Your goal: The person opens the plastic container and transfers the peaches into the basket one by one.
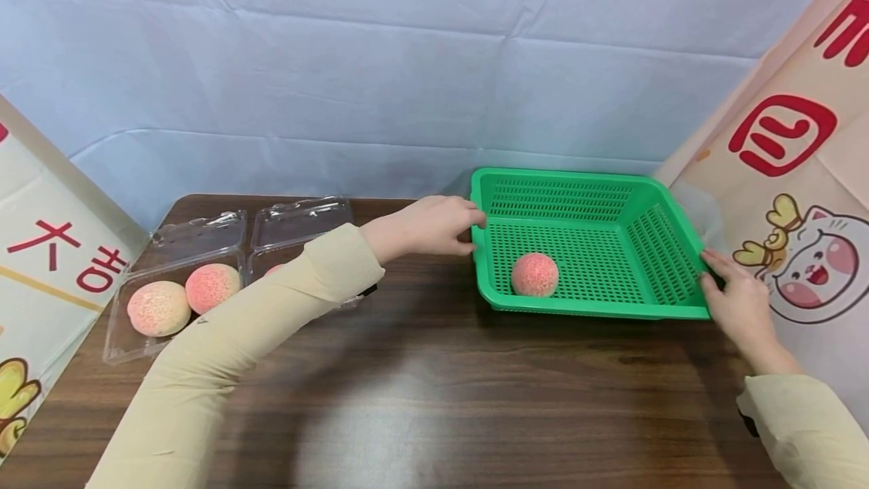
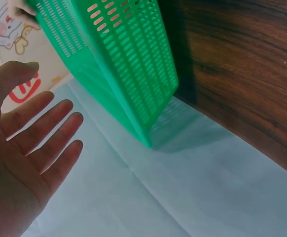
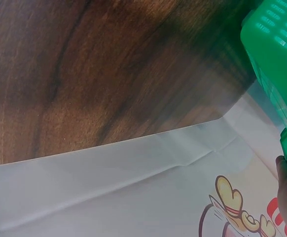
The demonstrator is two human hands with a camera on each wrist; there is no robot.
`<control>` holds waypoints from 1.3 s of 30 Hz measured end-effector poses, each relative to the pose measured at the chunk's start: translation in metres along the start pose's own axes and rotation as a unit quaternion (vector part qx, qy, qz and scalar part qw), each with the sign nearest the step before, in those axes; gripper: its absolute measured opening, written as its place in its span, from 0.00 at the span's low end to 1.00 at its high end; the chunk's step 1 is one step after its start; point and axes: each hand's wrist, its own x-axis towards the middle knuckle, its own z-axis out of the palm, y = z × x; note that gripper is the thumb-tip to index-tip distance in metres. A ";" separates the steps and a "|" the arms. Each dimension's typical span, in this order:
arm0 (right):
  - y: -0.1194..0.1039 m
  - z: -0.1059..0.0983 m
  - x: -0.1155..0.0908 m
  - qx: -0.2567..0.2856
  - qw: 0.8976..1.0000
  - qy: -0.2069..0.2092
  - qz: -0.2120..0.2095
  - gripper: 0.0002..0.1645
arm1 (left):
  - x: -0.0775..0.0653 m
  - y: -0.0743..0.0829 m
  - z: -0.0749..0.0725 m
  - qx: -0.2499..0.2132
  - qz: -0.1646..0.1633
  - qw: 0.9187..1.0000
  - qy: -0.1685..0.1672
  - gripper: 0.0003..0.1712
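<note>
Green basket (image 1: 591,259), the landmark for everything else, stands over the brown table (image 1: 421,398), though whether its base sits fully flat cannot be told. Inside it, near its front left corner, lies one pink ball (image 1: 535,275), peach-like and rough-skinned. At the basket's right end the right hand (image 1: 740,300) grips the rim, thumb and fingers closed on the edge toward the front corner. At its left end the left hand (image 1: 437,225) is beside the rim, fingers spread and loosely bent, grasping nothing; in the left wrist view the palm shows bare. Well to the left of the basket are two hinged clear packs (image 1: 204,238), the outer one bearing two more balls (image 1: 159,309), the inner one partly hidden by the sleeve. Behind the basket hangs pale blue cloth (image 1: 380,81). It looks like thin moulded plastic, so likely light, fairly stiff with some flex in the slotted walls, smooth enough to slide easily, and not fragile. Its rolled rim at the middle of each short end seems the soundest hold; tilting it would probably set the loose ball rolling.
</note>
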 end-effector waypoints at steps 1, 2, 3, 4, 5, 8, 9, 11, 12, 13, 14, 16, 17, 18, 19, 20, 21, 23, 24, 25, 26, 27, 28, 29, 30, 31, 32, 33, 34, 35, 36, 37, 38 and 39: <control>0.000 0.000 0.000 0.000 1.000 0.000 0.000 0.23 | -0.001 0.000 -0.001 0.000 -0.001 1.000 -0.001 0.19; 0.000 0.000 0.000 0.000 1.000 -0.001 0.000 0.23 | -0.002 0.000 -0.001 0.000 -0.003 1.000 -0.001 0.19; 0.000 0.000 0.000 -0.001 1.000 0.000 0.001 0.23 | -0.003 0.000 -0.002 0.001 -0.006 1.000 -0.003 0.19; 0.000 0.000 0.000 -0.001 1.000 0.000 0.000 0.23 | -0.004 -0.001 -0.002 0.000 -0.008 1.000 -0.007 0.19; 0.000 0.000 0.000 -0.001 1.000 0.001 0.000 0.23 | -0.005 0.000 -0.003 0.001 -0.008 1.000 -0.006 0.19; -0.001 -0.001 0.000 -0.002 1.000 0.002 -0.003 0.22 | -0.009 0.000 -0.005 0.005 -0.010 1.000 -0.012 0.19; -0.001 -0.001 0.000 -0.002 1.000 0.002 -0.003 0.22 | -0.010 0.001 -0.006 0.007 -0.009 1.000 -0.013 0.19; -0.001 0.000 0.000 -0.001 1.000 0.003 -0.004 0.22 | -0.012 -0.001 -0.005 0.011 -0.004 1.000 -0.010 0.20; -0.001 0.000 0.000 -0.002 1.000 0.004 -0.004 0.22 | -0.012 -0.001 -0.004 0.012 -0.005 1.000 -0.012 0.20; -0.001 0.000 0.000 -0.002 1.000 0.003 -0.004 0.22 | -0.012 -0.002 -0.003 0.014 -0.004 1.000 -0.011 0.20; -0.001 -0.001 0.000 -0.002 1.000 0.004 -0.004 0.22 | -0.013 -0.003 -0.002 0.016 -0.003 1.000 -0.008 0.20; -0.002 -0.001 0.000 -0.002 1.000 0.003 -0.003 0.22 | -0.015 -0.005 0.000 0.024 -0.002 1.000 -0.004 0.19; -0.002 -0.001 0.000 -0.002 1.000 0.003 -0.004 0.22 | -0.016 -0.006 0.000 0.028 -0.002 1.000 -0.002 0.19; -0.002 -0.001 0.000 -0.002 1.000 0.001 -0.003 0.22 | -0.017 -0.006 0.000 0.030 -0.002 1.000 -0.001 0.19; -0.002 -0.001 0.000 -0.001 1.000 0.000 -0.003 0.22 | -0.018 -0.007 0.000 0.032 -0.002 0.999 0.001 0.19; -0.002 -0.001 0.000 -0.001 1.000 -0.001 -0.003 0.22 | -0.019 -0.007 0.001 0.035 -0.002 0.999 0.003 0.19; -0.002 -0.001 0.000 0.000 1.000 -0.002 -0.002 0.22 | -0.020 -0.008 0.001 0.035 -0.003 0.999 0.002 0.19; -0.002 -0.002 0.000 0.002 1.000 -0.003 -0.001 0.22 | -0.022 -0.008 0.001 0.035 -0.005 0.999 0.001 0.19; -0.002 -0.002 0.000 0.003 1.000 -0.003 -0.001 0.22 | -0.023 -0.009 0.001 0.035 -0.006 0.999 0.000 0.19; -0.002 -0.002 -0.001 0.004 1.000 -0.003 -0.001 0.22 | -0.024 -0.010 0.001 0.035 -0.007 0.999 0.000 0.19; -0.002 -0.002 -0.001 0.004 1.000 -0.003 -0.001 0.22 | -0.025 -0.010 0.001 0.035 -0.009 0.999 -0.001 0.20; -0.002 -0.002 -0.001 0.005 1.000 -0.003 0.000 0.22 | -0.026 -0.010 0.002 0.035 -0.010 0.999 -0.001 0.20; -0.002 -0.002 -0.001 0.005 1.000 -0.004 0.001 0.22 | -0.027 -0.010 0.002 0.035 -0.011 0.999 0.000 0.19; -0.002 -0.002 -0.001 0.005 1.000 -0.004 0.001 0.23 | -0.028 -0.011 0.002 0.036 -0.011 0.999 0.001 0.19; -0.002 -0.002 -0.001 0.005 1.000 -0.006 0.002 0.23 | -0.029 -0.011 0.002 0.036 -0.011 0.999 0.002 0.19; -0.002 -0.002 -0.001 0.005 1.000 -0.007 0.003 0.23 | -0.030 -0.011 0.002 0.035 -0.011 0.999 0.003 0.19; -0.002 -0.002 -0.001 0.004 1.000 -0.007 0.004 0.23 | -0.031 -0.011 0.002 0.035 -0.011 0.999 0.004 0.19; -0.002 -0.002 -0.001 0.004 1.000 -0.009 0.005 0.23 | -0.031 -0.011 0.002 0.036 -0.011 0.999 0.005 0.19; -0.001 -0.002 -0.001 0.004 1.000 -0.011 0.005 0.23 | -0.032 -0.011 0.003 0.036 -0.011 0.999 0.005 0.18; -0.001 -0.002 -0.001 0.004 1.000 -0.012 0.005 0.23 | -0.033 -0.011 0.003 0.036 -0.012 0.999 0.005 0.18; -0.001 -0.002 -0.001 0.004 1.000 -0.012 0.004 0.23 | -0.034 -0.011 0.003 0.035 -0.014 0.999 0.005 0.18; -0.001 -0.002 -0.001 0.005 1.000 -0.012 0.003 0.23 | -0.035 -0.011 0.003 0.035 -0.014 0.999 0.006 0.18; -0.001 -0.002 -0.001 0.005 1.000 -0.011 0.002 0.23 | -0.036 -0.011 0.003 0.035 -0.014 0.999 0.007 0.18; -0.001 -0.002 -0.001 0.005 1.000 -0.010 0.001 0.23 | -0.037 -0.011 0.003 0.035 -0.015 0.999 0.006 0.18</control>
